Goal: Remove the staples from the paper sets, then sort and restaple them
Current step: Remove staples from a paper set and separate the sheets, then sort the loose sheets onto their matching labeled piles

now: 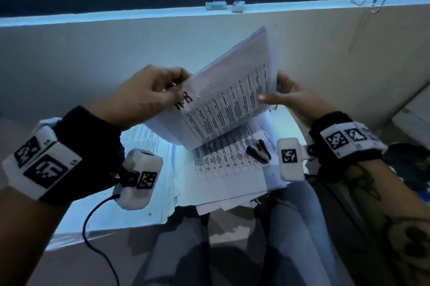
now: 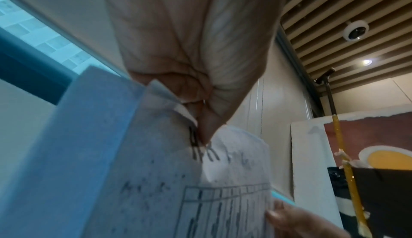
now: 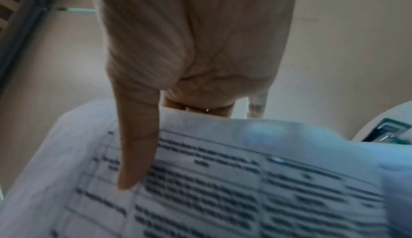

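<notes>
Held up off the desk between both hands: a thick set of white printed sheets with a ruled table on the top page (image 1: 229,97), tilted so the far end points up toward the pale wall. Left hand (image 1: 149,94) pinching the near-left corner, thumb and fingertips curled tight on the folded-over corner, clearer in the left wrist view (image 2: 169,101). Right hand (image 1: 293,97) gripping the opposite edge, thumb (image 3: 136,153) laid flat across the top page, the other fingers tucked behind the sheets. So both hands closed around the same set, one per side.

Writing-wise: big black handwritten marks right by the left thumb, looks like "RR" maybe, can't really tell. Table text too blurred to read in any view.

Directly underneath, a loose pile of more white printed pages (image 1: 223,169) spread on the desk, with a small black claw-style staple remover (image 1: 258,151) sitting on it, just below the right wrist. Up on the white window ledge (image 1: 93,18), two small boxes (image 1: 225,5) side by side, labels unreadable.
</notes>
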A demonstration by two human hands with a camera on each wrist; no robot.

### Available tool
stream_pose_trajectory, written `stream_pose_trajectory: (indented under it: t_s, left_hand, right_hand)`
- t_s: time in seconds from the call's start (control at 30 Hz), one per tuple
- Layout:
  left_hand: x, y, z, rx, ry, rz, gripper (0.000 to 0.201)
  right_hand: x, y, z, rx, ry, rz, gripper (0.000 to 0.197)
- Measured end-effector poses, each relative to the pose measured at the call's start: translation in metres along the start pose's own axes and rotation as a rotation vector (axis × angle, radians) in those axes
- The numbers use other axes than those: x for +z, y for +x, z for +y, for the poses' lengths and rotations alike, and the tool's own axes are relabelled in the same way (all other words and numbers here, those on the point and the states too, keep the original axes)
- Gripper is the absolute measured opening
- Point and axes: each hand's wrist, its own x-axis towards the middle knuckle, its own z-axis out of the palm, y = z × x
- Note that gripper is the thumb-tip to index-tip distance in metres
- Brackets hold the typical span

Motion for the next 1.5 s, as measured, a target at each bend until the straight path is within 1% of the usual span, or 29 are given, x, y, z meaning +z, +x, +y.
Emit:
stream_pose_trajectory:
  t_s: [0.03,0.1,0.17,0.2,0.27,0.33,0.37,0.4,0.47,0.5,0.53,0.57,0.6,0.63,0.7,0.73,0.8,0.83,0.87,0.9,0.97,1.0,1.03,1.1,1.13,1.17,1.23,1.37,1.5]
  left_hand:
    - [-0.005,0.000,0.002,0.007,-0.018,-0.042,0.019]
    - [-0.013,0.000,0.009,0.033,0.008,-0.107,0.019]
    - [-0.021,0.002,0.017,0.038,0.062,-0.112,0.026]
    - [-0.024,0.004,0.020,0.045,0.087,-0.084,0.034]
    - [-0.030,0.005,0.022,0.071,0.138,0.032,0.040]
    - [-0.038,0.003,0.018,0.104,0.122,0.216,0.036]
    - [-0.044,0.001,0.011,0.095,0.080,0.310,0.040]
    - [-0.048,-0.001,0.003,0.070,0.030,0.381,0.052]
    - [-0.052,-0.005,-0.011,0.019,-0.126,0.453,0.080]
    - [-0.051,-0.005,-0.016,0.000,-0.228,0.468,0.084]
    - [-0.048,-0.006,-0.020,-0.004,-0.299,0.475,0.075]
    - [-0.044,-0.005,-0.020,0.011,-0.322,0.482,0.056]
    - [-0.041,-0.005,-0.017,0.046,-0.299,0.493,0.035]
    - [-0.041,-0.006,-0.013,0.081,-0.270,0.502,0.023]
    - [-0.048,-0.010,-0.006,0.128,-0.279,0.502,0.023]
    - [-0.054,-0.011,-0.006,0.124,-0.309,0.497,0.025]
    - [-0.067,-0.012,-0.017,0.053,-0.378,0.485,0.027]
    - [-0.071,-0.012,-0.027,-0.011,-0.403,0.487,0.028]
    - [-0.073,-0.012,-0.040,-0.093,-0.418,0.490,0.029]
    - [-0.073,-0.014,-0.054,-0.175,-0.421,0.473,0.027]
    - [-0.071,-0.019,-0.085,-0.346,-0.385,0.408,0.023]
    - [-0.070,-0.023,-0.101,-0.446,-0.318,0.378,0.021]
    - [-0.071,-0.027,-0.119,-0.549,-0.217,0.365,0.021]
    - [-0.073,-0.033,-0.156,-0.726,-0.005,0.375,0.042]
    - [-0.073,-0.035,-0.171,-0.787,0.077,0.380,0.051]
    - [-0.073,-0.036,-0.183,-0.826,0.144,0.381,0.056]
    - [-0.071,-0.036,-0.197,-0.886,0.206,0.380,0.062]
    - [-0.068,-0.030,-0.203,-0.953,0.338,0.401,0.063]
    - [-0.063,-0.021,-0.197,-0.992,0.417,0.458,0.071]
  right_hand:
    - [-0.003,0.006,-0.004,-0.027,0.041,-0.067,0.062]
    - [-0.004,0.013,-0.012,-0.047,0.069,-0.126,0.041]
    - [-0.001,0.016,-0.017,-0.050,0.048,-0.171,0.030]
    - [0.002,0.017,-0.020,-0.057,0.026,-0.185,0.024]
    - [0.008,0.019,-0.026,-0.080,0.014,-0.146,0.018]
    - [0.011,0.020,-0.036,-0.127,0.063,-0.040,0.026]
    - [0.010,0.020,-0.042,-0.165,0.104,0.007,0.033]
    - [0.009,0.020,-0.049,-0.202,0.144,0.044,0.037]
    - [0.009,0.018,-0.065,-0.275,0.198,0.085,0.034]
    - [0.011,0.017,-0.074,-0.309,0.217,0.091,0.030]
    - [0.014,0.016,-0.082,-0.339,0.242,0.090,0.029]
    - [0.018,0.016,-0.089,-0.361,0.271,0.085,0.030]
    - [0.022,0.017,-0.095,-0.374,0.301,0.073,0.030]
    - [0.026,0.019,-0.099,-0.377,0.323,0.059,0.029]
    - [0.037,0.024,-0.105,-0.351,0.376,0.048,0.028]
    - [0.043,0.028,-0.106,-0.326,0.410,0.056,0.028]
    - [0.052,0.038,-0.103,-0.242,0.483,0.083,0.022]
    - [0.057,0.042,-0.098,-0.188,0.498,0.097,0.017]
    - [0.063,0.045,-0.091,-0.129,0.447,0.124,0.014]
    - [0.067,0.046,-0.080,-0.061,0.313,0.157,0.014]
    - [0.067,0.043,-0.048,0.074,-0.043,0.189,0.032]
    - [0.063,0.038,-0.031,0.130,-0.250,0.169,0.043]
    - [0.058,0.030,-0.014,0.188,-0.487,0.109,0.052]
    - [0.050,0.010,0.016,0.319,-0.932,-0.067,0.070]
    - [0.048,-0.001,0.030,0.383,-1.050,-0.147,0.077]
    - [0.048,-0.012,0.042,0.433,-1.081,-0.204,0.080]
    - [0.051,-0.025,0.063,0.455,-1.054,-0.222,0.074]
    - [0.056,-0.032,0.079,0.370,-1.080,-0.090,0.045]
    - [0.054,-0.032,0.080,0.328,-0.954,0.010,0.035]
